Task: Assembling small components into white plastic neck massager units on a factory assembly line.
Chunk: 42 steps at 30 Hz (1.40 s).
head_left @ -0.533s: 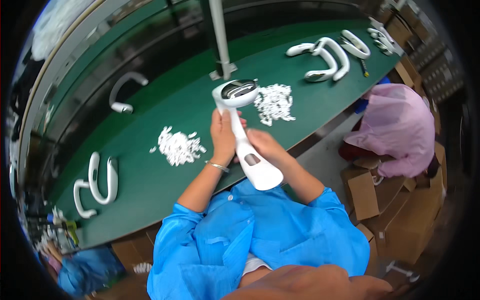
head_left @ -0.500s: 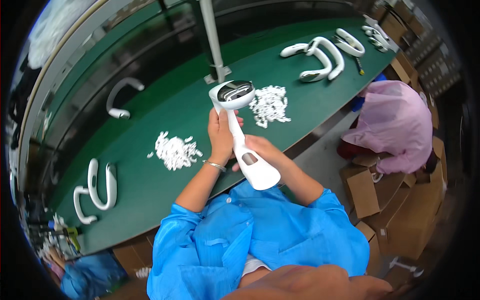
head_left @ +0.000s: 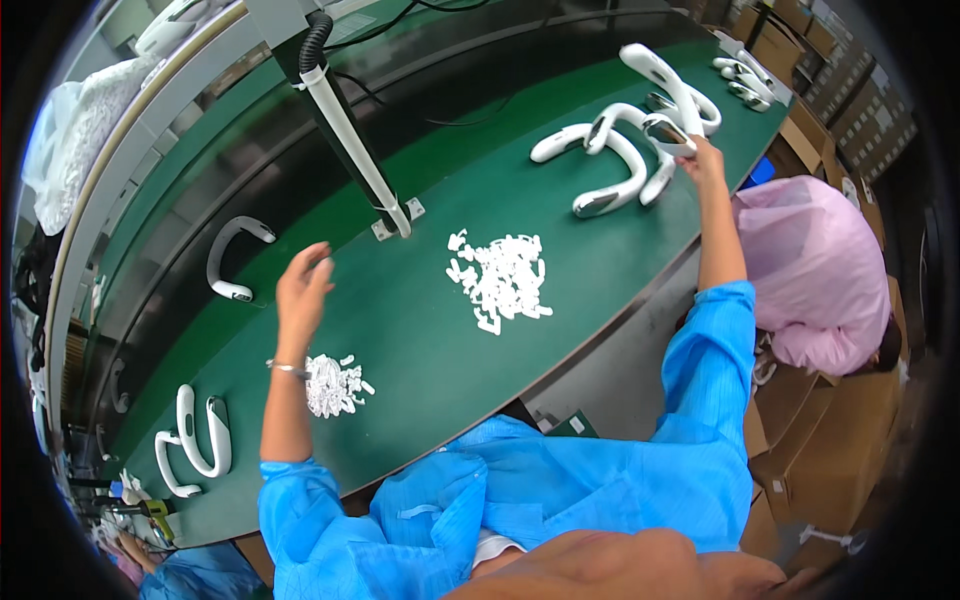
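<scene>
Now the right hand has its fingers closed around one end of a white U-shaped neckband device, well right of the white post, by a cluster of similar neckbands; whether they touch, I can't tell. Just left of the post's foot, the left hand hangs loosely open over the green table! A big heap of small white pieces lies right of the post, nearer the person; farther right, a co-worker in pink bends down.
</scene>
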Motion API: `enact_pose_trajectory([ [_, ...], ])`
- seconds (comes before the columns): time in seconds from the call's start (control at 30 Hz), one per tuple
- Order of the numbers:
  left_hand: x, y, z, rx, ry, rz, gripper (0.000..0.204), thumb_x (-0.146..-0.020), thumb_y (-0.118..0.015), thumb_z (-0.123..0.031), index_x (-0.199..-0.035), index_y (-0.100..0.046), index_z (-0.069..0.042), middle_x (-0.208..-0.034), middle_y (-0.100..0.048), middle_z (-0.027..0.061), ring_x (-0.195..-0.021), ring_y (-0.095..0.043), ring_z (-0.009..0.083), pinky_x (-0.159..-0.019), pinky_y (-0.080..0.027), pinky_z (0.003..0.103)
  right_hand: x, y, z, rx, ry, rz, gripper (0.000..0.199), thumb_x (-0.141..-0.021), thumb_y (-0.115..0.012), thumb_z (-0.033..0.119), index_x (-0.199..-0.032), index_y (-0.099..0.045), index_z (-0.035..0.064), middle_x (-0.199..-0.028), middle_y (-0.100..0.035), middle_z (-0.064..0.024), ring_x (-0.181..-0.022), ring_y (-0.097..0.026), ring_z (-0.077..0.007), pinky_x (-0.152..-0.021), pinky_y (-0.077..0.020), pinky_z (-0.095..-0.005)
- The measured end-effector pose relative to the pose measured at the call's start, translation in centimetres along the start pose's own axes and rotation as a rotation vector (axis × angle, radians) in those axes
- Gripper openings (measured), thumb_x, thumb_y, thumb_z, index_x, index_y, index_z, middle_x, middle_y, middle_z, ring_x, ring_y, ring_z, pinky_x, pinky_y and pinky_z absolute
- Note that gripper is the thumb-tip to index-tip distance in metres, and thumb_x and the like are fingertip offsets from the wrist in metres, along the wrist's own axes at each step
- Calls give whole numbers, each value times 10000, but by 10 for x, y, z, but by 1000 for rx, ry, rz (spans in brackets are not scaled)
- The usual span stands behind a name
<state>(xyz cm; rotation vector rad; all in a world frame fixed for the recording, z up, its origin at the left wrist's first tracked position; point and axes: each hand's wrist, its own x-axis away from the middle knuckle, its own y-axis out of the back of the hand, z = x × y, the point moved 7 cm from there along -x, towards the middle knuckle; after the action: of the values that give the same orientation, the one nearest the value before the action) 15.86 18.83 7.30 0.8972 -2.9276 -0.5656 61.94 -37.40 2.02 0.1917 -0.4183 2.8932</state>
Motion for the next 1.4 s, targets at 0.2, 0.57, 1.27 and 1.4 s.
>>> enact_pose_trajectory([
  [0.2, 23, 136, 67, -248, 204, -379, 371, -878, -548, -235, -1190, -542, -34, -1047, -606, 56, -908, -585, 135, -673, -494, 257, -106, 1, -49, 331, -32, -202, 416, -726, -709, 286, -982, -577, -13, -789, -542, -119, -598, -522, -230, -477, -492, -332],
  [0.57, -113, 263, 168, -1054, 367, -504, 583, -755, -613, -419, -1196, -539, -45, -1129, -589, 207, -1060, -558, 343, -918, -430, 394, -38, 37, 24, 794, 512, -250, 412, -834, -609, 370, -1061, -634, 27, -848, -654, -60, -637, -549, -120, -454, -361, -232],
  [1.27, -43, 160, 174, 1000, 736, -210, 288, -914, -392, -207, -1077, -496, 6, -900, -556, 259, -638, -599, 271, -438, -535, 262, 343, -293, -144, 1244, 1250, 1032, 92, -740, -506, 5, -730, -597, 17, -802, -602, -134, -754, -592, -316, -686, -487, -405],
  [1.4, -7, 148, 152, 1040, 600, -227, 307, -931, -441, -262, -1081, -496, 0, -959, -560, 216, -789, -619, 334, -657, -583, 403, 342, -283, -119, 1000, 1041, 877, 76, -769, -580, 6, -827, -628, 1, -793, -641, -122, -654, -617, -255, -605, -504, -322],
])
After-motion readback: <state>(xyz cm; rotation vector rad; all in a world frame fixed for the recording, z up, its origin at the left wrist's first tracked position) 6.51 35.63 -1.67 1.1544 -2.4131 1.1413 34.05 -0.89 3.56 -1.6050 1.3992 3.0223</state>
